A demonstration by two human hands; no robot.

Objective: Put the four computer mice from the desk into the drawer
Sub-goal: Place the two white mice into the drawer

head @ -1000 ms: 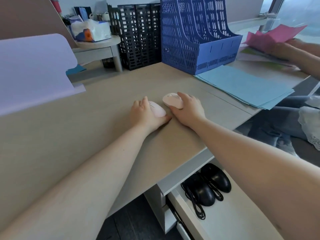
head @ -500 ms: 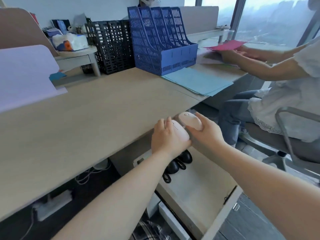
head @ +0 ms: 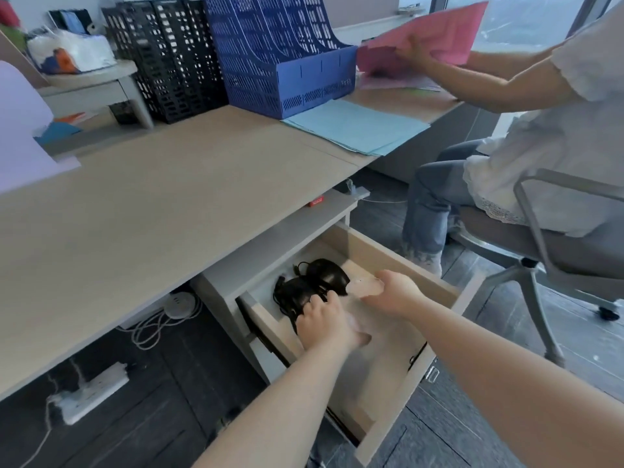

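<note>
The wooden drawer [head: 420, 276] under the desk [head: 162, 204] stands pulled out. Two black wired mice [head: 329, 273] [head: 291, 294] lie side by side at its back left. My right hand [head: 393, 293] is inside the drawer, just right of the black mice, gripping a pale pink mouse [head: 365, 286]. My left hand [head: 322, 324] is low in the drawer in front of the black mice, curled over a second pale mouse [head: 355, 325] that is blurred and mostly hidden under the palm.
A person on an office chair [head: 540, 251] sits close to the right of the drawer, lifting a pink folder [head: 439, 32]. Blue [head: 280, 55] and black [head: 169, 59] file racks and light blue folders [head: 354, 128] sit on the desk. A power strip [head: 91, 391] and cables lie on the floor.
Both hands lifted the two pale mice off the desk, carried them over its edge and lowered them into the open drawer. The seated person raised the pink folder.
</note>
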